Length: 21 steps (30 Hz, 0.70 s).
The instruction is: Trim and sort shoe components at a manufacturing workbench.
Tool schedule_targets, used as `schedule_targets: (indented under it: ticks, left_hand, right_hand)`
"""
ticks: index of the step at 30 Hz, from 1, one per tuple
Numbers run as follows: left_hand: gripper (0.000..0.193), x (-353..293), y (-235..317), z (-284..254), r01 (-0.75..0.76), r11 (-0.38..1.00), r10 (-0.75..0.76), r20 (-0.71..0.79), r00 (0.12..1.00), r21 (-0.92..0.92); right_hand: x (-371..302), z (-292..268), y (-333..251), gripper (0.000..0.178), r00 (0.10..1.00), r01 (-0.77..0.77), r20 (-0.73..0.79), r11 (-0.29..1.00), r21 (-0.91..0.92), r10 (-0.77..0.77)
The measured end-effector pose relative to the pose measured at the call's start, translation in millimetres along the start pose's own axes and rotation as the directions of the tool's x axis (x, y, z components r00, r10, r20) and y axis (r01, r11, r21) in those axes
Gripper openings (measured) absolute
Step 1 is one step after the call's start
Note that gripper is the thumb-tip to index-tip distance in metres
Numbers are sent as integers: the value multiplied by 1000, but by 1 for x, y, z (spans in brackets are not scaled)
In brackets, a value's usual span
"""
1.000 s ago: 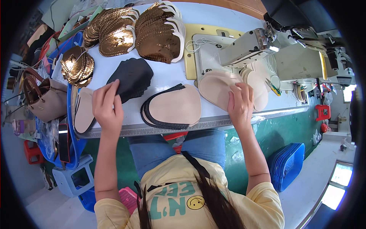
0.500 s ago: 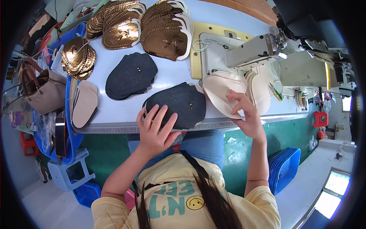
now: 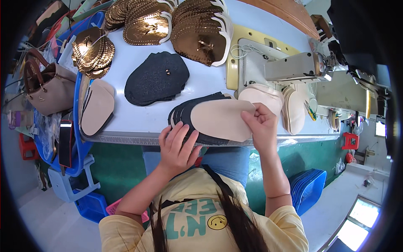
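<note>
A flat, rounded beige piece (image 3: 222,119) is pinched at its right end between the thumb and fingers of my right hand (image 3: 262,124). It lies over a stack of black textured pieces (image 3: 180,119) at the table's front edge and hides most of them. My left hand (image 3: 178,145) has its fingers spread on the near left side of that stack. Beyond my right hand are two piles of similar beige pieces, one pile (image 3: 262,94) beside the sewing machine and another pile (image 3: 294,111) farther right. A second black stack (image 3: 157,80) lies farther back, left of centre.
Shiny bronze pieces (image 3: 201,38) are heaped at the back, with a smaller gold pile (image 3: 92,52) at left. More beige pieces (image 3: 97,107) lie on the left. A sewing machine (image 3: 294,67), yellow-handled snips (image 3: 310,110) and a handbag (image 3: 50,88) stand around.
My right hand has taken a beige piece from the pile and brought it left over the black stack. My left hand stays at the stack's near left side. The view has shifted slightly.
</note>
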<state>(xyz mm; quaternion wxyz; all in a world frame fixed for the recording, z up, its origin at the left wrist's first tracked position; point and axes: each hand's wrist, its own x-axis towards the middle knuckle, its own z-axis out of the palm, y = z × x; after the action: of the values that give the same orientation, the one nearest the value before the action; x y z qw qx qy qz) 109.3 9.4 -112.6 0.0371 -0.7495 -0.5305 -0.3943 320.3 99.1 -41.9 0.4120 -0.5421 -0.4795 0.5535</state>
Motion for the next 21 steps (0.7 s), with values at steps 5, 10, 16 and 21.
schedule_targets:
  ticks: [5, 10, 16, 21]
  left_hand:
    - [36, 1, -4, -3, -33, 999, 33, 19, 999, -27]
    - [35, 0, -6, -5, -47, 999, 48, 19, 999, -20]
    - [35, -2, -5, 0, -35, 999, 35, -49, 998, -1]
    - [40, 0, -5, -5, -60, 997, 58, 56, 997, 38]
  right_hand:
    - [-1, 11, 8, 9, 998, -52, 35, 997, 58, 50]
    - [-2, 14, 10, 8, 997, -81, 22, 996, 22, 80]
    - [-3, 14, 11, 8, 996, -84, 16, 996, 31, 84]
    - [-2, 12, 12, 16, 999, -38, 7, 999, 34, 38]
